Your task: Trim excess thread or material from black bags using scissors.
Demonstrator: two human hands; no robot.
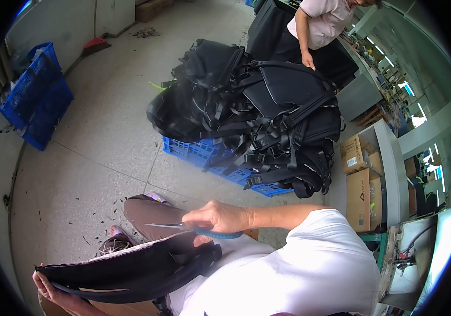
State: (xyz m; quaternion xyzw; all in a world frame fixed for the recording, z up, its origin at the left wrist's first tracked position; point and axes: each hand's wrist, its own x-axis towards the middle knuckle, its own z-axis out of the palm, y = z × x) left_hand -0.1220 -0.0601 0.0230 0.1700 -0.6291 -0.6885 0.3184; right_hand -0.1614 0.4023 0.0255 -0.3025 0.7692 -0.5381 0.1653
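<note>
A black sewn fabric piece (125,271) with a pale raw edge stretches across my lap; it looks like part of a backpack. At its far left end, my left hand (49,287) grips the corner, fingers wrapped round it. My right hand (212,218) holds a pair of scissors (217,233) with blue handles, its thin blades pointing left just above the piece's right part. Whether the blades are parted is too small to tell. The right hand's lower fingers lie close to the fabric's upper edge; whether they also pinch it is unclear.
Ahead, black backpacks (288,87) are heaped on blue crates (194,152). A co-worker (320,23) stands behind, one hand at the heap. Blue crates (36,97) stand by the left wall near a red dustpan (96,45). Cardboard boxes (362,197) fill a shelf at right. Dark scraps litter the floor.
</note>
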